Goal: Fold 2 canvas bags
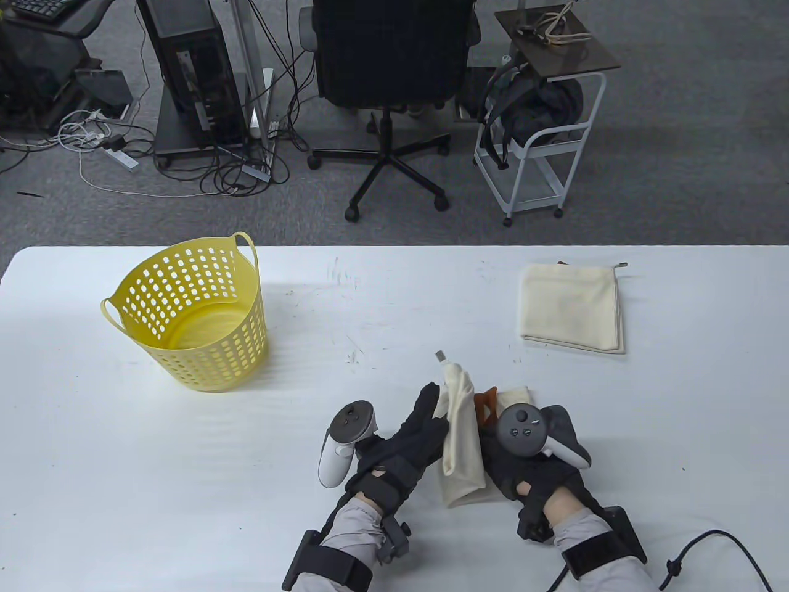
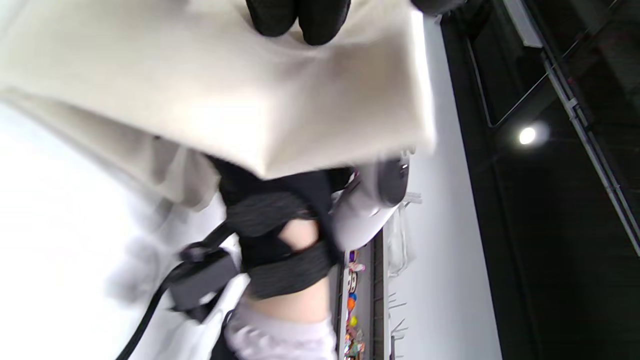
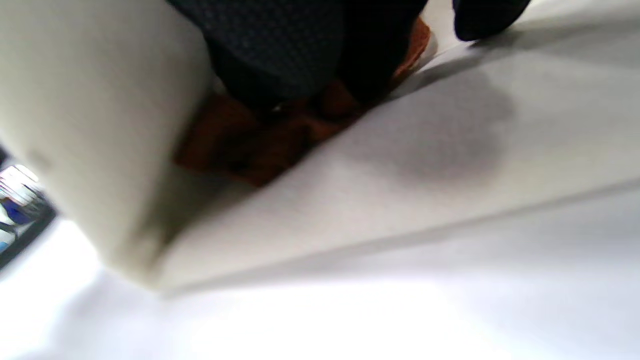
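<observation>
One cream canvas bag [image 1: 570, 308] lies folded flat at the far right of the table. The second canvas bag [image 1: 461, 441] is near the front edge between my hands, one half lifted upright. My left hand [image 1: 412, 435] grips that raised half, fingertips [image 2: 300, 20] curled over the cloth [image 2: 225, 95]. My right hand [image 1: 524, 459] rests on the lower half, its fingers [image 3: 280, 45] pressing down by the orange handles [image 3: 250, 145], also showing as orange handles [image 1: 486, 404] beside the flap. The tracker hides most of the right fingers from above.
A yellow perforated basket [image 1: 191, 314] stands on the table [image 1: 123, 462] at the left. An office chair [image 1: 388, 74] and a white cart [image 1: 536, 154] stand on the floor behind the far edge.
</observation>
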A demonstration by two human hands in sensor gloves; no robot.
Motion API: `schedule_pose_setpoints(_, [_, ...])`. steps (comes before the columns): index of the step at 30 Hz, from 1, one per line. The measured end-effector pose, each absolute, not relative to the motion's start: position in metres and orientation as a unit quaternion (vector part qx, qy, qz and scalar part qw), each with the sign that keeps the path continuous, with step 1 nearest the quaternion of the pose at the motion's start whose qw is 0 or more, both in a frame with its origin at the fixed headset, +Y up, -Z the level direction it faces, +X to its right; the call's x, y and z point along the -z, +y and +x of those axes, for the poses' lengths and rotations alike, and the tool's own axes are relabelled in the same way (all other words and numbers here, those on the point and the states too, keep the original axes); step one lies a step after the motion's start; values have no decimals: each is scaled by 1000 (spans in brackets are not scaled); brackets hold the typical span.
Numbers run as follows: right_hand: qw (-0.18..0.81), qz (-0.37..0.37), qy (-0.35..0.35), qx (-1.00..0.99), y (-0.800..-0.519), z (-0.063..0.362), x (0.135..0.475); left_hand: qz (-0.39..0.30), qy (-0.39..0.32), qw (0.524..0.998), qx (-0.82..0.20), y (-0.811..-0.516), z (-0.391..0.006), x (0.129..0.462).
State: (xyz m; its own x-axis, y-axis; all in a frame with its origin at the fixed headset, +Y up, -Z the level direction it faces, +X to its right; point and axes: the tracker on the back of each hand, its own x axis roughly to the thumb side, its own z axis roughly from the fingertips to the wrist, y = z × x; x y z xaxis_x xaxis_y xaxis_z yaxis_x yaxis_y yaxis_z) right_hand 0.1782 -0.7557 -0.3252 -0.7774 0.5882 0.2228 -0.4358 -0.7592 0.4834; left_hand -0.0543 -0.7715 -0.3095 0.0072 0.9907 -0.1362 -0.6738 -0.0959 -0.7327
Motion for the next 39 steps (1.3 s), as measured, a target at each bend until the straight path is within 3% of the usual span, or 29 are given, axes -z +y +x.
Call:
schedule_pose_setpoints(4, [381,40,160,-910,-738,227,328,-340,-233,660,-628,-777,-51,309])
schedule_pose_setpoints(8, [530,-61,152,-832,-747,271,323,-343,-239,675,-608,-776,-47,309])
schedule_pose_setpoints(12, [608,-42,257,-750,-761,276,322,-345,-254,700,-572,-774,-40,305])
schedule_pose_setpoints(16, [603,-16,272,-750,-758,266,325,-338,-260,712,-558,-770,-40,305])
schedule_pose_setpoints(20, [613,-73,228,-753,-761,264,323,-291,-243,735,-562,-758,-57,310])
schedule_pose_setpoints(23, [618,-60,236,-748,-763,264,323,-239,-218,776,-542,-749,-74,315])
schedule_pose_setpoints(27, [620,-52,235,-747,-766,255,325,-184,-214,855,-435,-741,-86,315])
schedule_pose_setpoints(33, [617,-50,239,-748,-772,248,326,-223,-234,896,-304,-752,-75,315])
schedule_pose_setpoints(39, [613,-64,242,-749,-775,253,327,-251,-228,902,-268,-763,-59,312])
